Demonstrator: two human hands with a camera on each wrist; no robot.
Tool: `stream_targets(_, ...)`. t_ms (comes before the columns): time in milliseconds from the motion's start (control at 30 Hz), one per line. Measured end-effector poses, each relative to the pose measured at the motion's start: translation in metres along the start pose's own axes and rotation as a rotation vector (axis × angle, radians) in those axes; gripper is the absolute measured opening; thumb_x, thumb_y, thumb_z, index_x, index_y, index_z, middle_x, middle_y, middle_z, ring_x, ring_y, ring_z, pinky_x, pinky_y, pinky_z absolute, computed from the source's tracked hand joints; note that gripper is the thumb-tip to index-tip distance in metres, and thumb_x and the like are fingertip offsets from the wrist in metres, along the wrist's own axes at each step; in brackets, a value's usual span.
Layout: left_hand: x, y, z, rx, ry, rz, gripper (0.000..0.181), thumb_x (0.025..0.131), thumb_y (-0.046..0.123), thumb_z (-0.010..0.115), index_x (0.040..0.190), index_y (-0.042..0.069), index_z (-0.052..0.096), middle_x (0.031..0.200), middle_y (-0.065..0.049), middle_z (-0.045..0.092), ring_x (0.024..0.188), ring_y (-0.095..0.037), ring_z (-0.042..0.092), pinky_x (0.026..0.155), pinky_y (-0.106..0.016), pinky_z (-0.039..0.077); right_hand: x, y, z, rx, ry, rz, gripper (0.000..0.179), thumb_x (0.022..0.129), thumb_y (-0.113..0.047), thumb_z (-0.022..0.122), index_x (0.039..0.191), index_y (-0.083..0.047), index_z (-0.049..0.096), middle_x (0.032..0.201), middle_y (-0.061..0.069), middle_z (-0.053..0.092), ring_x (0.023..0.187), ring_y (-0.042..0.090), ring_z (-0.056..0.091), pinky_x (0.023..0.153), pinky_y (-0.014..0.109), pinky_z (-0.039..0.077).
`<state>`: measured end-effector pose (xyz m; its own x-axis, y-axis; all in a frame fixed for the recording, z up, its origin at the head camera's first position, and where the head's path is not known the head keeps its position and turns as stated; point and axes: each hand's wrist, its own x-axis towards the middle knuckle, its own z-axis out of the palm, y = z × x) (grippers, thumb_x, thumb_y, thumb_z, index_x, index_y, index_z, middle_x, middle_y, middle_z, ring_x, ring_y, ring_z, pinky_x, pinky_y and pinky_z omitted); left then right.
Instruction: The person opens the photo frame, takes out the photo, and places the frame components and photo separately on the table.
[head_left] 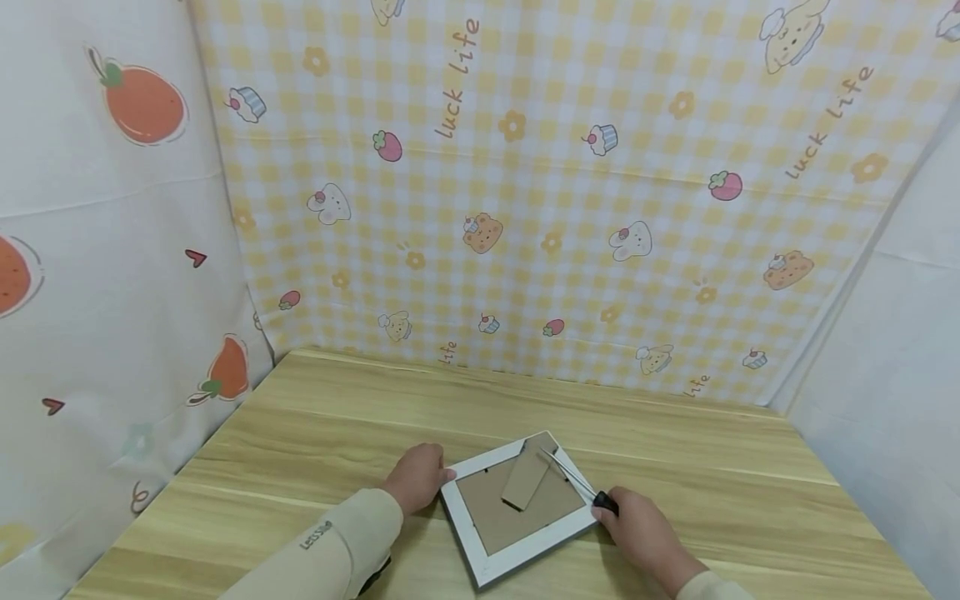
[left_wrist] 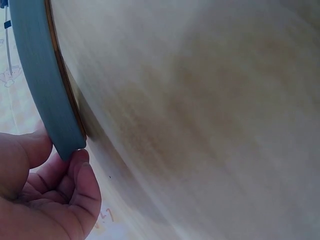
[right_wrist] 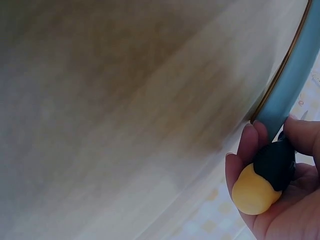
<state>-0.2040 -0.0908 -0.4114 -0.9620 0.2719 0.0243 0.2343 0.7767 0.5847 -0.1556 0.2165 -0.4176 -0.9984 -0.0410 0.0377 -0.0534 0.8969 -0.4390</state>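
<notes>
A white picture frame lies back side up, turned at an angle, its brown backing board and stand flap facing me. At the frame's left corner my left hand pinches the edge between thumb and fingers; its blue-looking side shows in the left wrist view. My right hand grips a screwdriver by its black and yellow handle, and its thumb and fingertips also hold the frame's right corner. The thin metal shaft slants across the backing towards the flap's top end.
The frame is over a wood-grain table. A yellow checked cloth hangs behind the table, and a white printed cloth hangs at the left. Another pale cloth borders the right side.
</notes>
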Motion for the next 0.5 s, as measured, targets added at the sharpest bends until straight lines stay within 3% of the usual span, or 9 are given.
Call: stream_targets(500, 0.0, -0.009, 0.007, 0.018, 0.018, -0.009, 0.026, 0.091, 0.015, 0.065, 0.074, 0.003, 0.051, 0.065, -0.003, 0.045, 0.061, -0.017, 0.041, 0.057, -0.031, 0.04, 0.015, -0.001, -0.003, -0.04, -0.031, -0.049, 0.016, 0.09, -0.014, 0.066, 0.082, -0.002, 0.059, 0.067, 0.001, 0.051, 0.062, 0.016, 0.046, 0.057, 0.033, 0.041)
